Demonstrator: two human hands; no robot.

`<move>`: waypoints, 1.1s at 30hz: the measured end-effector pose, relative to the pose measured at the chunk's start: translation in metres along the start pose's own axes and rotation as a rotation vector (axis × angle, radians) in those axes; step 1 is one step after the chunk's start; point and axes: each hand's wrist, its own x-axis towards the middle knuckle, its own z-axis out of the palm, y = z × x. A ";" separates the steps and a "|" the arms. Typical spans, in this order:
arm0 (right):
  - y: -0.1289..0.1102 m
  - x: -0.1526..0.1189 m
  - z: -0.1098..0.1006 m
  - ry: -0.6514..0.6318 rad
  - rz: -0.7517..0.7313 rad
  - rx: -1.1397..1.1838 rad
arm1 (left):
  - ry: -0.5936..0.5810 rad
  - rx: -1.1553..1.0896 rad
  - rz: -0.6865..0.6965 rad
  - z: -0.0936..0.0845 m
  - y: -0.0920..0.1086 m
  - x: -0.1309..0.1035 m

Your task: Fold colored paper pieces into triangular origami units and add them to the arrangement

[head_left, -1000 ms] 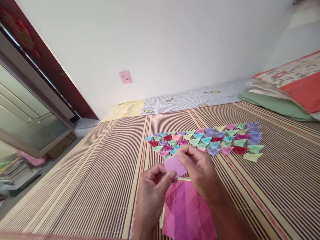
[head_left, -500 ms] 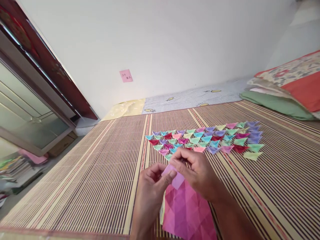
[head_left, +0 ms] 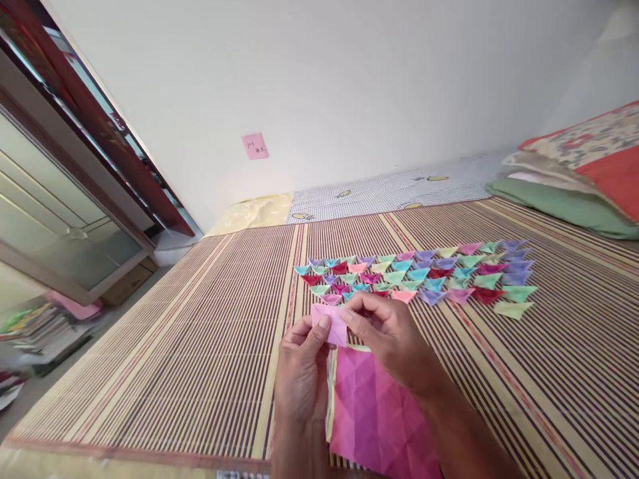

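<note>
Striped mat [head_left: 200, 332] beneath folded papers [head_left: 418, 273], magenta-topped stack [head_left: 377, 412]

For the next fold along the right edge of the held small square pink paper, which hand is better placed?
The right hand, probably: its thumb is at the upper right corner of the small square pink paper, while the left hand clamps the left side.

Soft, diffuse light reaches me; the wall [head_left: 349, 80] is pale near the middle, greyer rightward. Wide-angle distortion slants the glass door [head_left: 60, 213]. Creases on the pink paper [head_left: 335, 334] I pinch look faint; the stacked papers [head_left: 42, 336] blur.
</note>
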 end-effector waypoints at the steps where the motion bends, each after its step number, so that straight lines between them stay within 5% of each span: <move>1: 0.001 0.000 0.001 -0.014 0.011 0.002 | 0.009 -0.006 0.018 0.000 -0.001 0.000; 23: -0.001 -0.003 -0.004 -0.328 0.074 -0.161 | 0.224 -0.184 0.119 0.000 0.000 0.002; 33: 0.003 0.001 0.012 -0.023 0.098 -0.020 | 0.161 0.160 0.251 -0.002 -0.009 -0.001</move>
